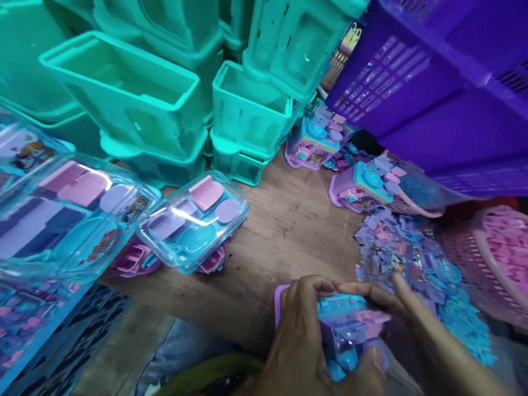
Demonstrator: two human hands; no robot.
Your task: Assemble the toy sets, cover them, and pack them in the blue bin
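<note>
At the front edge of the wooden table I hold a small plastic toy kitchen set (342, 330), with a light blue top, pink and lilac pieces, and a purple base. My left hand (301, 330) is wrapped round its near left side, thumb across the lower front. From the right, my right hand (408, 308) curves over the toy, one finger stretched along its far top edge. The right palm and the toy's underside are hidden. Just beyond my right hand lies a pile of loose lilac, clear and blue toy parts (388, 236).
Two similar toy sets (365, 184) stand behind the pile. Turquoise bins (247, 121) are stacked at the back. Clear-lidded toy cases (193, 220) stand at the left. A purple crate (412, 93) looms upper right, above a pink basket (474, 242) of pink parts.
</note>
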